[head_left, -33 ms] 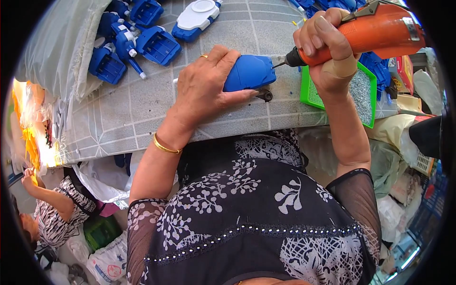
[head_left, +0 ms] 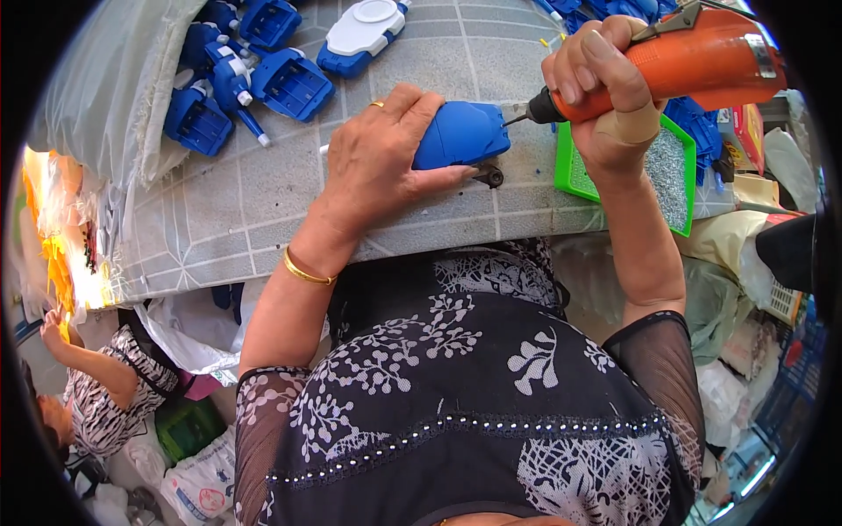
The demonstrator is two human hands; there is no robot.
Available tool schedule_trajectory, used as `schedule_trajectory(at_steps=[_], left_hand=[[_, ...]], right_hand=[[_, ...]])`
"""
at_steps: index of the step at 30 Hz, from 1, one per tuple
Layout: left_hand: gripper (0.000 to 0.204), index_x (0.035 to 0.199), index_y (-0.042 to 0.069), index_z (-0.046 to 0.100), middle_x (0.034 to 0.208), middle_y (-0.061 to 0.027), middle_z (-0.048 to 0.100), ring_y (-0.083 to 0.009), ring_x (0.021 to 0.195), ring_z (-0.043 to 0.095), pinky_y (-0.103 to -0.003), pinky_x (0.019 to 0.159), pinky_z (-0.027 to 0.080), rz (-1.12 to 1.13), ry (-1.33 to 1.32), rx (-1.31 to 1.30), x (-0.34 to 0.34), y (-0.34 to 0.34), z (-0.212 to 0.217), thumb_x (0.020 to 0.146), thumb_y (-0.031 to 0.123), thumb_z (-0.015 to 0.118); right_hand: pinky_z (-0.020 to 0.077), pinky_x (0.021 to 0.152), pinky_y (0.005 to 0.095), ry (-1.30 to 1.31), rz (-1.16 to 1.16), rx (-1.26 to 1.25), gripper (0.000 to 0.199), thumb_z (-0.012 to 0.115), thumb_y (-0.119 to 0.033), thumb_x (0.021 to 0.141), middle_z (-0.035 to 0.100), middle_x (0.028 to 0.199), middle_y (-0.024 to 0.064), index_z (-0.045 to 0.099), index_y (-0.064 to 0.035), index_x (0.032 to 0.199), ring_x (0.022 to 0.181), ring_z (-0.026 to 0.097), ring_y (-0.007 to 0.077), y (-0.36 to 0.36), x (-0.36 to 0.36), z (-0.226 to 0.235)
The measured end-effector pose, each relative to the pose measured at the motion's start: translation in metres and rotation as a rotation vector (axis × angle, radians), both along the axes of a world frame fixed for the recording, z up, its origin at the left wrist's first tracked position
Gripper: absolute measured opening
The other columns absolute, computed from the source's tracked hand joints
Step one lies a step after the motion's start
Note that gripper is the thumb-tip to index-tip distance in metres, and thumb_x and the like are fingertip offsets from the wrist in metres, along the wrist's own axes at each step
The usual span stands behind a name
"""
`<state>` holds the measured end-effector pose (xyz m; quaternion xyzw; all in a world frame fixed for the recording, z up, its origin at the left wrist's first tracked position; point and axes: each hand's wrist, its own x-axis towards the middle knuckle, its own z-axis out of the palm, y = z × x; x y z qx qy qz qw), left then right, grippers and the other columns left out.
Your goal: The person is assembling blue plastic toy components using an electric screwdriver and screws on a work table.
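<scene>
My left hand [head_left: 379, 153] is wrapped around a blue plastic housing [head_left: 465, 136], holding it against the grey table. A gold ring and a gold bangle show on that hand and wrist. My right hand [head_left: 605, 88] grips an orange electric screwdriver [head_left: 693, 60] lying nearly level. Its thin bit reaches the right end of the housing; whether a screw sits at the tip is too small to tell. Beneath the housing's near edge pokes a small dark part with a round end [head_left: 493, 177]. Close below my right hand stands a green tray [head_left: 564, 167] of small silvery pieces, probably screws.
Several open blue housings [head_left: 292, 83] lie at the far left beside a whitish woven sack [head_left: 105, 96]. A blue-and-white unit [head_left: 364, 37] rests at the back. More blue parts [head_left: 693, 131] are heaped at right. Another person [head_left: 114, 377] sits at lower left.
</scene>
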<state>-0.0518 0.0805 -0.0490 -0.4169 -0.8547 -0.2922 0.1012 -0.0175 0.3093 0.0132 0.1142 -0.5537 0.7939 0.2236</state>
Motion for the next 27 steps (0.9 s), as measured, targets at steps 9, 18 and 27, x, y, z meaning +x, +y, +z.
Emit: schedule_trajectory(at_steps=[9, 18, 27], left_hand=[[0.067, 0.122, 0.007, 0.067, 0.113, -0.0101, 0.065, -0.0322, 0.087, 0.07, -0.043, 0.073, 0.057, -0.006, 0.025, -0.006, -0.002, 0.002, -0.002, 0.074, 0.051, 0.085], [0.067, 0.122, 0.008, 0.067, 0.114, -0.0099, 0.065, -0.0328, 0.088, 0.069, -0.043, 0.074, 0.057, -0.003, 0.003, 0.014, -0.002, 0.001, -0.002, 0.072, 0.048, 0.086], [0.066, 0.122, 0.009, 0.067, 0.115, -0.0098, 0.064, -0.0327, 0.088, 0.07, -0.043, 0.073, 0.057, 0.003, -0.027, 0.026, -0.002, -0.001, -0.004, 0.072, 0.046, 0.087]], right_hand=[[0.0398, 0.062, 0.0318, 0.007, 0.037, 0.029, 0.026, 0.06, -0.01, 0.094, 0.042, 0.066, -0.002, 0.04, -0.0144, 0.078, 0.055, 0.044, 0.011, 0.008, -0.002, -0.004], [0.0413, 0.067, 0.0337, 0.029, 0.057, -0.066, 0.021, 0.059, -0.013, 0.097, 0.047, 0.071, -0.0006, 0.045, -0.0127, 0.083, 0.06, 0.047, 0.0122, 0.021, -0.007, -0.009], [0.0407, 0.068, 0.0337, 0.095, 0.112, -0.03, 0.01, 0.058, -0.014, 0.098, 0.048, 0.073, -0.0004, 0.051, -0.0123, 0.091, 0.062, 0.048, 0.0128, 0.023, -0.004, -0.005]])
